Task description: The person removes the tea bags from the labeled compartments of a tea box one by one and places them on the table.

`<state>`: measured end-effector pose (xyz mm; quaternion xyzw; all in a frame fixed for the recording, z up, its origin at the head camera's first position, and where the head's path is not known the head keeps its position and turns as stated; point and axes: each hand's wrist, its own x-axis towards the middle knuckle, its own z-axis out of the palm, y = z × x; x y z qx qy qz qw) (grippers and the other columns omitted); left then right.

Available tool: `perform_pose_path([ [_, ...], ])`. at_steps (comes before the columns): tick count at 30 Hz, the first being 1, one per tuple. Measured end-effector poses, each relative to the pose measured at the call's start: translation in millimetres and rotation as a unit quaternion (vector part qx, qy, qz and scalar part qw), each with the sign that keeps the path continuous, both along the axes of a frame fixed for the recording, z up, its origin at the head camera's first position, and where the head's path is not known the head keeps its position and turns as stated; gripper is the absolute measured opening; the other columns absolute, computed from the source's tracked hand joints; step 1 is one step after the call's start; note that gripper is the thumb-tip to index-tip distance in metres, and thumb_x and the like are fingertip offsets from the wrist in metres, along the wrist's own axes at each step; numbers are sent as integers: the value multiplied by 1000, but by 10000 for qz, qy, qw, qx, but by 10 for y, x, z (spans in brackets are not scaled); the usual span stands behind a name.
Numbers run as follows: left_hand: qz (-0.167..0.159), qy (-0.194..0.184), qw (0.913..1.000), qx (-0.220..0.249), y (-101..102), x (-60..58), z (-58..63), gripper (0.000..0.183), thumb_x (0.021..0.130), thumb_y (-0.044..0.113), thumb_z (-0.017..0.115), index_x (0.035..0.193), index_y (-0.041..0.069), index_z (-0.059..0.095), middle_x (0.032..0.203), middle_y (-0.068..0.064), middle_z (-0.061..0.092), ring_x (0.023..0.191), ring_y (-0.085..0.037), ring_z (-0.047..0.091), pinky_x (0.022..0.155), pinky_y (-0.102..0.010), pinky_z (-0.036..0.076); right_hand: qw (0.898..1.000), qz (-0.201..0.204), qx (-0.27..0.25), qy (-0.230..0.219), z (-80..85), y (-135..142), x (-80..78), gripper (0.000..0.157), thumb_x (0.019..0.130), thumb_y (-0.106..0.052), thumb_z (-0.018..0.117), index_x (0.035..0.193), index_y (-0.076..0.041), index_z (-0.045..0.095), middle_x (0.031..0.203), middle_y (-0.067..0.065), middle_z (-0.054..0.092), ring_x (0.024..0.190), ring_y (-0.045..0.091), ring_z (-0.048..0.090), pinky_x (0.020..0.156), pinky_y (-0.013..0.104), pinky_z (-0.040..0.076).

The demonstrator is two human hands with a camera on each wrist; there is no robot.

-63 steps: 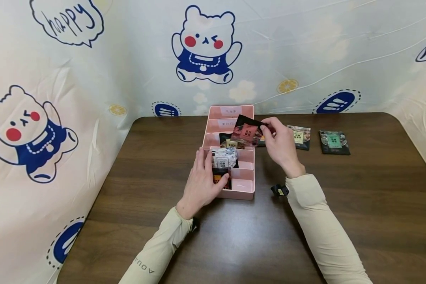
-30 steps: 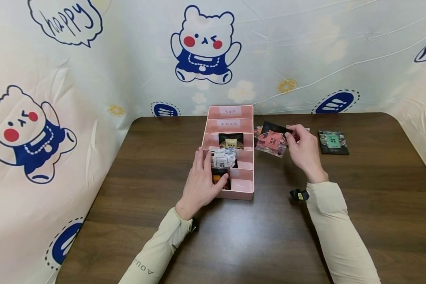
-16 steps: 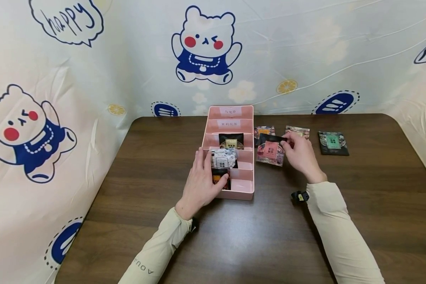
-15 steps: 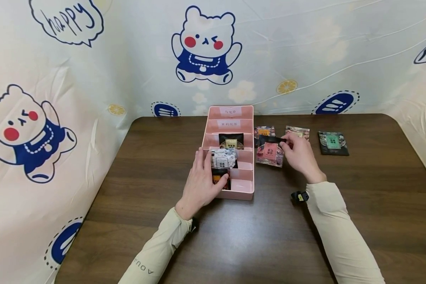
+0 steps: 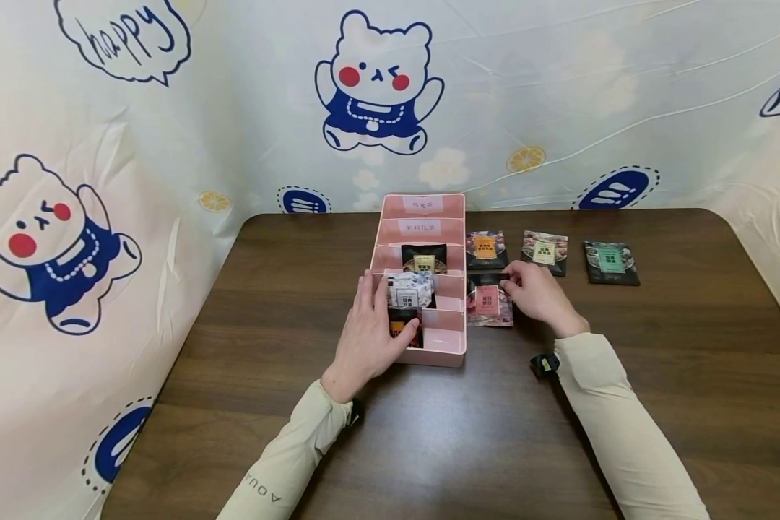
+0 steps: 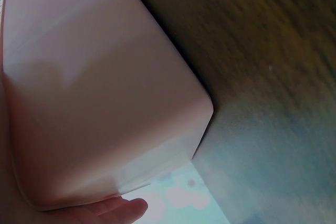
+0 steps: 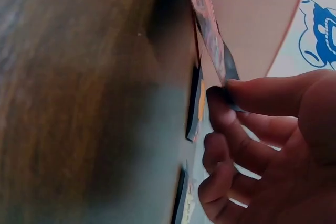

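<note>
Though 1 corner between right fingers, pink-labelled sachet mostly leftward.

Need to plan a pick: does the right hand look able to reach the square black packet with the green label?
Likely yes, once freed: the right hand pinches a square pink and black packet, but the brown wooden table is bare towards the green-labelled packet.

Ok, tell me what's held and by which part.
The right hand pinches the pink-labelled packet by its upper right corner; the left hand rests on the tray.
</note>
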<state>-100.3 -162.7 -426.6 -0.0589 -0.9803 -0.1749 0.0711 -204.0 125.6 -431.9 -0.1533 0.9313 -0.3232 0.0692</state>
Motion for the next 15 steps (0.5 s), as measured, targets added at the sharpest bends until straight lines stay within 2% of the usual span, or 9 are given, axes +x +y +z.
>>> perform_pose_path([
  [6, 0, -7, 10000, 50, 0, -2, 0, 88, 87, 57, 53, 150, 1, 27, 159, -23, 15, 147, -40, 19, 109, -56, 35, 9972, 165, 556, -467, -3, -20, 1, 24, 94, -14, 56, 110, 1, 64, 87, 13, 65, 71, 22, 54, 62, 34, 42],
  [15, -29, 24, 10000, 40, 1, -6, 5, 88, 88, 57, 52, 149, 0, 27, 159, -25, 15, 146, -41, 20, 109, -55, 36, 9929, -32, 886, -798, -20, -30, -17, 30, 95, -18, 54, 118, 0, 62, 98, 17, 65, 78, 26, 57, 64, 37, 45],
])
